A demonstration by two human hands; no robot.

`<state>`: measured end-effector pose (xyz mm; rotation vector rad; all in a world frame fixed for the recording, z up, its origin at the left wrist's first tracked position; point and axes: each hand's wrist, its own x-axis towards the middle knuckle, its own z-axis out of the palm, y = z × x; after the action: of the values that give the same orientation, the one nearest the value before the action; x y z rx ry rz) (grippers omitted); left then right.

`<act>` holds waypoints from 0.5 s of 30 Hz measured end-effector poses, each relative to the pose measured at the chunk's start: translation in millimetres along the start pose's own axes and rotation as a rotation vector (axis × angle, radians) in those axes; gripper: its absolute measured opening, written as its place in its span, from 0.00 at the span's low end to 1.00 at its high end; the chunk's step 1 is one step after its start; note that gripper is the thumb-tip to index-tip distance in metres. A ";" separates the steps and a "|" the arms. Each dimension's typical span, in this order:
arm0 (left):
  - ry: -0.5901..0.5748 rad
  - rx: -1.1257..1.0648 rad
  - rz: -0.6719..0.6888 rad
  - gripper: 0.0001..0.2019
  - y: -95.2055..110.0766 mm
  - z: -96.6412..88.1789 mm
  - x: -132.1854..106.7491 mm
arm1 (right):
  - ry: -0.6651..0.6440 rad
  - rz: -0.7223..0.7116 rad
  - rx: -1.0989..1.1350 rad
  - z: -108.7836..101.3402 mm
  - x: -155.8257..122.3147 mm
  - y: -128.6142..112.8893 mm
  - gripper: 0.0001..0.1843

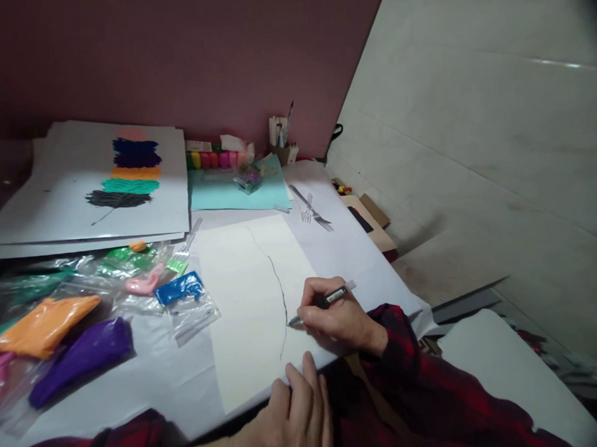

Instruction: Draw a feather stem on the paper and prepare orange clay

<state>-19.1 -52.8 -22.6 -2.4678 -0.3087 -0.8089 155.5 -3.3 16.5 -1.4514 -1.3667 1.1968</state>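
Observation:
My right hand (333, 315) grips a dark pen (338, 293) with a clear end, and its tip meets a thin, wavy black line (280, 288). That line runs down a cream sheet of paper (237, 307) from near its top edge. My left hand (293, 410) rests at the sheet's lower right edge, its fingers stretched out and close together, with nothing held. Left of the sheet lie a bag of blue clay (182, 287) and a plastic fork (192, 239) with green on its tines.
Bags of orange clay (48, 323) and purple clay (83, 358) lie at the left. Behind them is a sheet with painted colour bands (164, 137). Forks (314, 208), a light-blue sheet (212, 196) and a pen holder (280, 148) are at the back. A wall (474, 141) stands right.

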 end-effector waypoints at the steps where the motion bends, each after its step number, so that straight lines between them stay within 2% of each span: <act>1: -0.001 0.001 -0.013 0.16 0.9 -0.1 0.3 | -0.011 0.005 -0.003 0.0 -0.1 0.4 0.08; 10: -0.020 0.002 -0.042 0.18 3.8 -3.2 2.3 | 0.028 -0.010 0.000 1.7 -2.1 -0.8 0.07; 15: -0.023 0.003 -0.035 0.18 4.6 -2.9 1.3 | 0.000 -0.006 0.007 2.5 -3.7 -0.2 0.07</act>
<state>-17.7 -58.2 -21.7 -2.4767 -0.3617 -0.7943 153.1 -7.1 16.5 -1.4412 -1.3654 1.1967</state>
